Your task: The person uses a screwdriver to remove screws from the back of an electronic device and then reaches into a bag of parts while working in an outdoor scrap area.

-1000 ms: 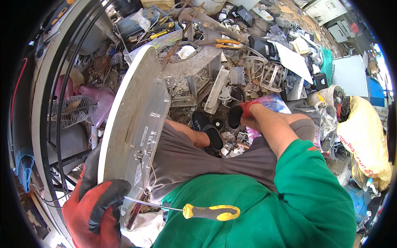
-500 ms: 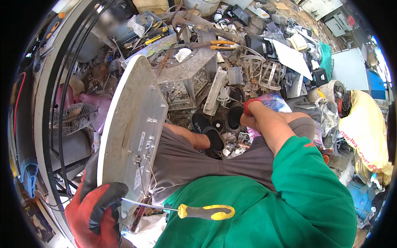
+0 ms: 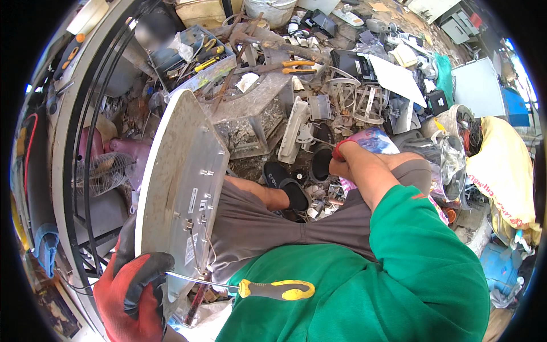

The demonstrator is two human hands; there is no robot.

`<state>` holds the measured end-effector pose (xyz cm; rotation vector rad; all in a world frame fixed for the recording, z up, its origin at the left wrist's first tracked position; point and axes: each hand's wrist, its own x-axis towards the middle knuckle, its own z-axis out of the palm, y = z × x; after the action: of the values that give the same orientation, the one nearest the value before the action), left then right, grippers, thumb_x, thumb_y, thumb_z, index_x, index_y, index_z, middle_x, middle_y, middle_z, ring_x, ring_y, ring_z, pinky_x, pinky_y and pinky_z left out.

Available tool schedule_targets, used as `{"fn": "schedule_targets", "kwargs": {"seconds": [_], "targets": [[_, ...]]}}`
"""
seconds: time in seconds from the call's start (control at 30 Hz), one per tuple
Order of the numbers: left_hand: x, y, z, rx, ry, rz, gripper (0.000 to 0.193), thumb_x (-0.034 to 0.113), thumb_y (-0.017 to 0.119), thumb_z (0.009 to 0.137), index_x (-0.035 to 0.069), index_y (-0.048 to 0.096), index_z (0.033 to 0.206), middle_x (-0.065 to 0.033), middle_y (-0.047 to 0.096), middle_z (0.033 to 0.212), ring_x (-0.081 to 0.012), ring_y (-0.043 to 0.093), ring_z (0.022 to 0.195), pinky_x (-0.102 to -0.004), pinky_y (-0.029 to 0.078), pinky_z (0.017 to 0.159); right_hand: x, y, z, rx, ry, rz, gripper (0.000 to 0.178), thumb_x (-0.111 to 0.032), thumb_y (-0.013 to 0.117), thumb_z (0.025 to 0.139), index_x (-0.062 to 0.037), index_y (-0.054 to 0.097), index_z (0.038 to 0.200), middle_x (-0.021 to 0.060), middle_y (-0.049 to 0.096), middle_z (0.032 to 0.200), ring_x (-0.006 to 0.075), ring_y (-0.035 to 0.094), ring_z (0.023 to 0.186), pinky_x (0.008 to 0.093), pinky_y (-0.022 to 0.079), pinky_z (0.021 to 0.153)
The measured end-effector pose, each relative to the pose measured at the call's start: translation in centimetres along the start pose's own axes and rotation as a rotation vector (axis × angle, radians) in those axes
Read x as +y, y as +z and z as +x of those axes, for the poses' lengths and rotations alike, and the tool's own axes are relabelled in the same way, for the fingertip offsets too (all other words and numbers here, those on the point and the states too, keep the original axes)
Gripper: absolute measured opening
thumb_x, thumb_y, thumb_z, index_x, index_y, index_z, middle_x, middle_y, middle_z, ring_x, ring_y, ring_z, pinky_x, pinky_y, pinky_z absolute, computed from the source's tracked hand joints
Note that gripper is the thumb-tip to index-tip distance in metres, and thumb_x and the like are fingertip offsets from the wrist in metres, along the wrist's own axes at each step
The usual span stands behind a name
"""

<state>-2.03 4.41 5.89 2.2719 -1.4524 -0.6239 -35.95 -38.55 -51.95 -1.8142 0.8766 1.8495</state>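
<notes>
**Among scattered scrap (image 3: pixel 326 206), one glove holds a screwdriver (image 3: pixel 276 289)**

The left hand (image 3: pixel 134 293), in red and black, has its grip closed on the tool's metal end, against the near edge of a white panel (image 3: pixel 182 165) standing tilted beside the left thigh (image 3: pixel 259 219). The right hand (image 3: pixel 340 149) reaches low beside a black shoe (image 3: pixel 321 163), its grip mostly hidden; open or closed, one cannot tell.

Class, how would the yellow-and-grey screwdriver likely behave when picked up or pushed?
The screwdriver would probably stay stiff: its shaft looks straight and metallic. Held by the shaft in the left hand, it may tip toward the thicker handle. Pushed, it might roll: that handle looks rounded.
</notes>
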Motion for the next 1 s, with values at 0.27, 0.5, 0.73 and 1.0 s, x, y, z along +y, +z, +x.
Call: {"fn": "schedule_targets", "kwargs": {"seconds": [0.27,0.5,0.73,1.0], "targets": [[-0.3,0.5,-0.1,0.005,-0.006,0.064,0.038,-0.008,0.052,0.078,-0.007,0.064,0.115,-0.0207,0.07,0.105,-0.0401,0.065,0.102,-0.0436,0.045,0.102,-5.7,-5.2,-8.4,0.068,0.136,-0.182,0.044,-0.035,0.074,0.083,-0.0286,0.072,0.127,0.001,0.066,0.137,0.0247,0.061,0.128,0.0503,0.046,0.105],[-0.1,-0.2,0.3,-0.046,-0.061,0.054,0.035,-0.01,0.051,0.082,-0.005,0.065,0.113,-0.021,0.068,0.11,-0.0379,0.062,0.111,-0.0467,0.039,0.11,-6.9,-3.0,-5.3,0.072,0.117,-0.15,0.046,-0.042,0.068,0.086,-0.0237,0.071,0.129,0.004,0.066,0.138,0.0267,0.062,0.126,0.0492,0.049,0.102],[-0.5,-0.5,0.4,-0.018,0.015,0.066,0.036,-0.009,0.05,0.08,-0.006,0.064,0.113,-0.0216,0.068,0.108,-0.0371,0.064,0.107,-0.0428,0.044,0.103,-5.0,-1.9,-4.0,-0.025,0.045,-0.078,0.047,-0.036,0.058,0.092,-0.0207,0.065,0.135,0.0063,0.061,0.141,0.0263,0.057,0.13,0.049,0.043,0.107],[-0.6,0.9,0.6,0.122,0.007,-0.046,0.032,-0.009,0.047,0.075,-0.008,0.067,0.1,-0.021,0.069,0.1,-0.0319,0.065,0.096,-0.0344,0.048,0.091,-6.8,-2.2,-11.2,-0.04,0.062,-0.527,0.041,-0.036,0.062,0.085,-0.0228,0.074,0.122,0.0085,0.068,0.133,0.0297,0.064,0.122,0.051,0.047,0.102]]}}
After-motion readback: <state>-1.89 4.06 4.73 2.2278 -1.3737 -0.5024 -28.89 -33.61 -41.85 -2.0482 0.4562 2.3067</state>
